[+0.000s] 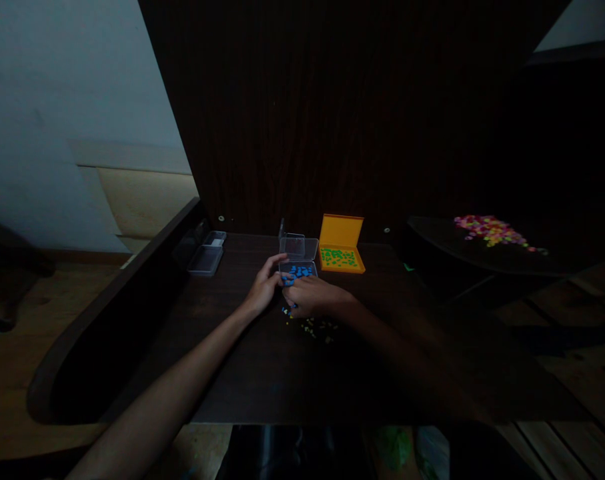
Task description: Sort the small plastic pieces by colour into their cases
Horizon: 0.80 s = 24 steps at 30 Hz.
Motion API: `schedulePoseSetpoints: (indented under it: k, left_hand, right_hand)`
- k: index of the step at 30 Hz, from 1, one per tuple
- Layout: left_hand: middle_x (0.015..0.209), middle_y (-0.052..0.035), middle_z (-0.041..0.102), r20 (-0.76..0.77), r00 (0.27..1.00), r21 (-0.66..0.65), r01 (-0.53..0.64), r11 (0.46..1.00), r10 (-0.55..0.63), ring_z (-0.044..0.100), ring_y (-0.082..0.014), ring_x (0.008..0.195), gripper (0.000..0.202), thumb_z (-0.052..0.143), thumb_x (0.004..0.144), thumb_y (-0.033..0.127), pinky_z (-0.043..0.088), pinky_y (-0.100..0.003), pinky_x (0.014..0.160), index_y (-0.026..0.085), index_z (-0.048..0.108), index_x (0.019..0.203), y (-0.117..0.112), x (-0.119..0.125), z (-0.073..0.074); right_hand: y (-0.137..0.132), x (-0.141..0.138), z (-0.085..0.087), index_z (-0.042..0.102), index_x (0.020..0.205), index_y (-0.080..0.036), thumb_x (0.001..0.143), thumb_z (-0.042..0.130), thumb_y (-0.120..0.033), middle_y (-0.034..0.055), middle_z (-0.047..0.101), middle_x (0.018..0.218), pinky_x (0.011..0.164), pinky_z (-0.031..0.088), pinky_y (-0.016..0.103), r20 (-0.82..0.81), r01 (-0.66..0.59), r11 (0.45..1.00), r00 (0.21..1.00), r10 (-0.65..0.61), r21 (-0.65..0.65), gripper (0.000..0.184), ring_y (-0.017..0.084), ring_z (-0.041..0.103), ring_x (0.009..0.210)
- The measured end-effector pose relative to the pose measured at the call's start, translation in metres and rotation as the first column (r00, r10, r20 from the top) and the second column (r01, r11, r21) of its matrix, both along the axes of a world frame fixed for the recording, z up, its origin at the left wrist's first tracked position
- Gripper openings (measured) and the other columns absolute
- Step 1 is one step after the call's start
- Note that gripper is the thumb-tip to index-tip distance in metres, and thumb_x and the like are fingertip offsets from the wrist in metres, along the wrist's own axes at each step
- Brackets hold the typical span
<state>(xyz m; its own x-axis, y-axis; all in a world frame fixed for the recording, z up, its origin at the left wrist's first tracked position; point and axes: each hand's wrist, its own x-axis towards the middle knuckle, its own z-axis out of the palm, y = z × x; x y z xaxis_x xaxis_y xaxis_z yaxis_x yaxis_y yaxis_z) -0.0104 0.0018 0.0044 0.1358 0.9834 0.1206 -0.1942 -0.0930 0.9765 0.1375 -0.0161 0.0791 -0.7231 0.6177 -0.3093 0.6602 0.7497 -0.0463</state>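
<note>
On a dark wooden table stands a small clear plastic box with blue beads in it, its lid tipped up behind. My left hand rests at the box's left side, fingers curled toward it. My right hand lies just in front of the box, fingers closed over small blue pieces at its front edge. A scatter of small yellow and blue beads lies on the table under and in front of my right hand.
An open orange box holding green beads sits right of the clear box. Another clear box lies at the table's left. A pile of pink and yellow beads rests on a dark round surface at right. A dark wooden panel rises behind.
</note>
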Motion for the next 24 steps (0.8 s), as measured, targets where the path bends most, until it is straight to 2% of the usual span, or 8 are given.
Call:
schedulePoseSetpoints:
  k: [5, 9, 15, 19, 24]
  left_hand:
    - [0.120, -0.0040, 0.061, -0.009, 1.000, 0.011, -0.008, 1.000, 0.008, 0.061, -0.0170, 0.090, 0.055, 0.049, 0.064, 0.012, 0.047, -0.032, 0.087, 0.021, 0.057, 0.118, -0.001, -0.001, 0.001]
    - [0.120, -0.0046, 0.062, -0.016, 1.000, 0.021, -0.017, 1.000, 0.017, 0.060, -0.0183, 0.094, 0.054, 0.050, 0.065, 0.012, 0.047, -0.032, 0.088, 0.020, 0.058, 0.118, 0.000, -0.001, 0.000]
    - [0.121, -0.0044, 0.061, -0.029, 0.999, 0.022, -0.013, 1.000, 0.014, 0.057, -0.0210, 0.105, 0.057, 0.050, 0.063, 0.011, 0.045, -0.034, 0.094, 0.020, 0.058, 0.119, 0.000, 0.001, -0.001]
    - [0.119, -0.0040, 0.061, -0.036, 0.999, 0.052, -0.001, 0.999, 0.003, 0.053, -0.0235, 0.114, 0.056, 0.051, 0.062, 0.011, 0.041, -0.036, 0.100, 0.020, 0.060, 0.116, -0.003, 0.004, 0.001]
    - [0.114, -0.0030, 0.063, -0.057, 0.998, 0.061, 0.023, 0.998, -0.020, 0.052, -0.0242, 0.113, 0.053, 0.052, 0.063, 0.013, 0.039, -0.035, 0.101, 0.020, 0.061, 0.115, -0.007, 0.008, 0.002]
  right_hand:
    - [0.001, 0.001, 0.003, 0.067, 0.096, -0.015, 0.082, 0.060, -0.024, 0.0116, 0.066, 0.098, 0.079, 0.043, 0.031, -0.036, -0.021, 0.999, 0.999, 0.019, -0.045, 0.018, 0.024, 0.061, 0.093]
    - [0.004, 0.006, 0.011, 0.066, 0.094, -0.016, 0.080, 0.062, -0.024, 0.0093, 0.065, 0.096, 0.072, 0.040, 0.028, -0.082, -0.010, 0.999, 0.997, 0.007, -0.032, 0.016, 0.021, 0.059, 0.086]
    - [0.019, 0.026, 0.025, 0.065, 0.090, -0.017, 0.082, 0.060, -0.024, 0.0006, 0.061, 0.074, 0.058, 0.030, 0.022, -0.304, 0.070, 0.997, 0.950, -0.077, -0.033, 0.012, 0.012, 0.050, 0.066]
    - [0.028, 0.031, 0.019, 0.065, 0.092, -0.016, 0.086, 0.058, -0.032, -0.0010, 0.058, 0.070, 0.057, 0.027, 0.021, -0.431, 0.142, 0.990, 0.892, -0.138, -0.023, 0.019, 0.010, 0.047, 0.061]
    - [0.031, 0.022, 0.005, 0.066, 0.092, -0.016, 0.087, 0.057, -0.032, 0.0006, 0.061, 0.072, 0.061, 0.028, 0.022, -0.436, 0.187, 0.982, 0.886, -0.159, 0.021, 0.020, 0.012, 0.050, 0.066]
